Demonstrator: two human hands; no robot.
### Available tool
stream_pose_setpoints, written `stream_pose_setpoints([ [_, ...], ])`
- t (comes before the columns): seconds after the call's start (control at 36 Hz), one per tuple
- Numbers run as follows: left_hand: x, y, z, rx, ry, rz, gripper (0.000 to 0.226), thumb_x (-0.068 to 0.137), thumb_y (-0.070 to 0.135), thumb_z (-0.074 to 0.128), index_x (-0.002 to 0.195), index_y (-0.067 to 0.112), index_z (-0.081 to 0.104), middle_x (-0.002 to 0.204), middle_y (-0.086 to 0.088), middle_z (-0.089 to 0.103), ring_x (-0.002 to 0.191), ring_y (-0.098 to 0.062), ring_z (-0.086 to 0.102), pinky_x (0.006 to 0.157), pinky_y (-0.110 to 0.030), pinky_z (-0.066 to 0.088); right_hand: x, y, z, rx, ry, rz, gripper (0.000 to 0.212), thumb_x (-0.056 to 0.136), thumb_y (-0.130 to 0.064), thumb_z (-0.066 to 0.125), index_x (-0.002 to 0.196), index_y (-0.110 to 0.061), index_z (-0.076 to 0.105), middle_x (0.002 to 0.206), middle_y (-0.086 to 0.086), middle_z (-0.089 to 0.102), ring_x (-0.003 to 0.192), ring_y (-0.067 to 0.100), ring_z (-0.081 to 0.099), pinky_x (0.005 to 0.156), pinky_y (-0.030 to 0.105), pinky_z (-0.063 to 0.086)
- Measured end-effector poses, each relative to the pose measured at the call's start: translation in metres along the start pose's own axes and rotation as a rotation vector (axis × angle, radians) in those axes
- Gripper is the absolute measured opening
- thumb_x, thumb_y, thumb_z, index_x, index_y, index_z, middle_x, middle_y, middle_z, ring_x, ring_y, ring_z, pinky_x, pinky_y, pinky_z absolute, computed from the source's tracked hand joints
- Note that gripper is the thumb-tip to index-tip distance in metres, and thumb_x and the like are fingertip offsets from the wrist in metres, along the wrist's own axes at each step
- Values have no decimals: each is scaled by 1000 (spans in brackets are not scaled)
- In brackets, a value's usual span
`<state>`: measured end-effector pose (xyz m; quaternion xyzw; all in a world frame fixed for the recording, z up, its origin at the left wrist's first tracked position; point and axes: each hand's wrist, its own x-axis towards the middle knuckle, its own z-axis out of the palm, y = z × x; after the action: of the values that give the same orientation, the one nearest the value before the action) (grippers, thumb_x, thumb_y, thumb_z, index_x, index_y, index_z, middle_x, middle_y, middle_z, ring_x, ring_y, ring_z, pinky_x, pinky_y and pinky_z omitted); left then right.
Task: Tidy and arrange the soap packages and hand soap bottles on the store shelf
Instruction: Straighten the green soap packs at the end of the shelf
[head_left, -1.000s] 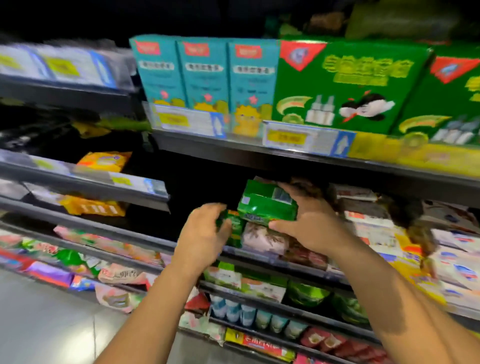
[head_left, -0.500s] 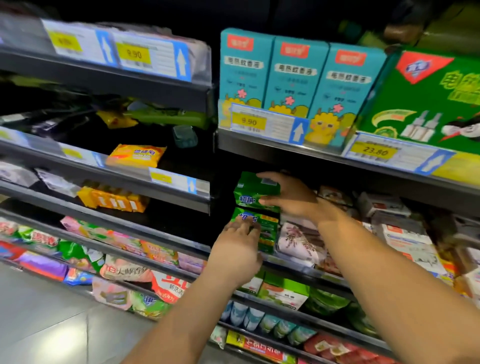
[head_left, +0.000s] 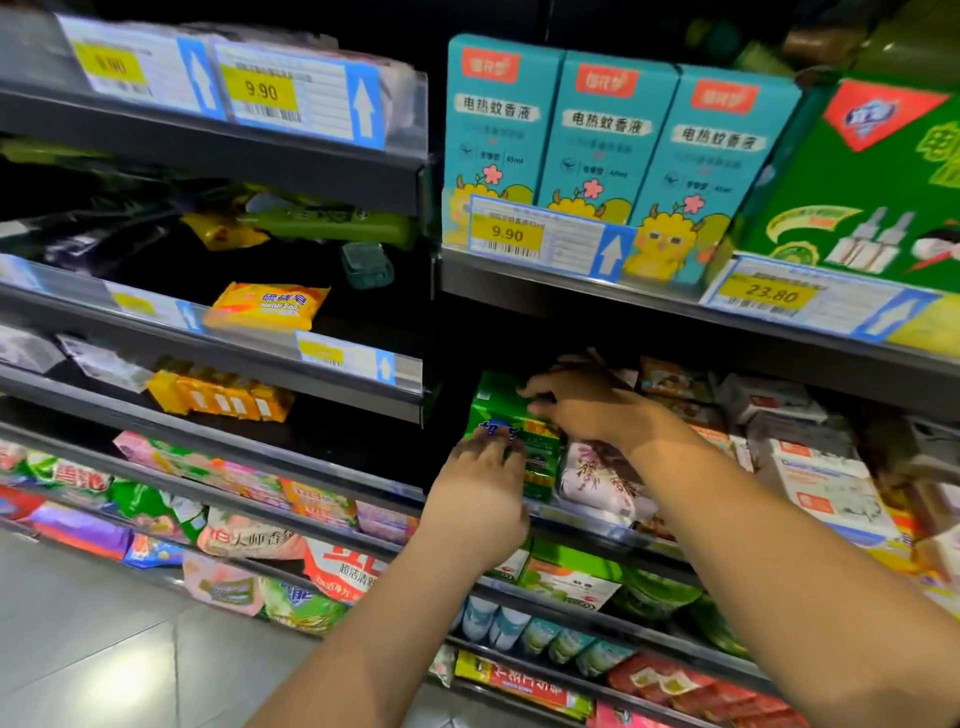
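Note:
Two green soap packages are stacked at the left end of the middle shelf (head_left: 587, 519). My right hand (head_left: 597, 410) lies over the upper green package (head_left: 493, 397), with its fingers curled round the package's front right corner. My left hand (head_left: 478, 499) reaches up from below. Its straight fingers press against the front of the lower green package (head_left: 540, 462) and cover part of the blue label. A pink flowered soap package (head_left: 597, 478) lies just right of the stack, under my right wrist.
White soap boxes (head_left: 831, 488) crowd the shelf to the right. Teal boxes (head_left: 602, 135) and a big green box (head_left: 872, 197) stand on the shelf above. A yellow soap pack (head_left: 265, 306) lies in the left bay. Bagged goods fill the lower shelves above the tiled floor (head_left: 78, 649).
My right hand has brought the upper green package down onto the lower one at the shelf's left end. My left hand has moved onto the lower package's front.

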<state>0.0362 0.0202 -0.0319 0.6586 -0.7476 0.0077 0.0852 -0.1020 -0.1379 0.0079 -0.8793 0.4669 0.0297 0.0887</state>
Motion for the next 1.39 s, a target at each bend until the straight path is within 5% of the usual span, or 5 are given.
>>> stream_pose_setpoints([
  [0.5, 9, 10, -12, -78, -203, -76, 74, 97, 46, 53, 157, 18, 20, 164, -4, 18, 149, -29, 18, 120, -37, 25, -25, 7, 12, 115, 21, 45, 44, 101, -58, 37, 137, -39, 55, 155, -1, 40, 144, 22, 31, 117, 37, 27],
  [0.92, 7, 9, -11, -53, -203, -71, 67, 97, 42, 53, 153, 18, 26, 156, -6, 30, 143, -31, 29, 117, -37, 30, 0, 51, -9, 784, 87, 307, 10, 98, -30, 62, 104, -22, 61, 90, -9, 65, 73, -7, 59, 51, 2, 38],
  [1.17, 7, 8, -10, -33, -199, -47, 68, 97, 43, 51, 153, 16, 24, 156, -7, 29, 144, -31, 26, 119, -39, 26, 8, 58, -4, 656, 223, 378, 43, 96, -39, 60, 133, -16, 58, 128, -2, 56, 105, 20, 56, 78, 20, 35],
  [1.28, 8, 6, -5, -29, -186, -46, 68, 97, 45, 50, 153, 17, 23, 155, -7, 30, 143, -31, 28, 118, -39, 27, 17, 104, 8, 763, 201, 434, 84, 59, -83, 71, 116, -22, 68, 110, 1, 64, 97, 20, 61, 85, 30, 47],
  [1.39, 8, 9, -2, -8, -165, -52, 68, 97, 47, 49, 152, 16, 25, 153, -8, 33, 142, -33, 29, 117, -41, 29, -7, 94, -13, 753, -32, 262, 15, 93, -1, 63, 106, -10, 63, 95, -2, 58, 82, 1, 56, 78, 12, 43],
])
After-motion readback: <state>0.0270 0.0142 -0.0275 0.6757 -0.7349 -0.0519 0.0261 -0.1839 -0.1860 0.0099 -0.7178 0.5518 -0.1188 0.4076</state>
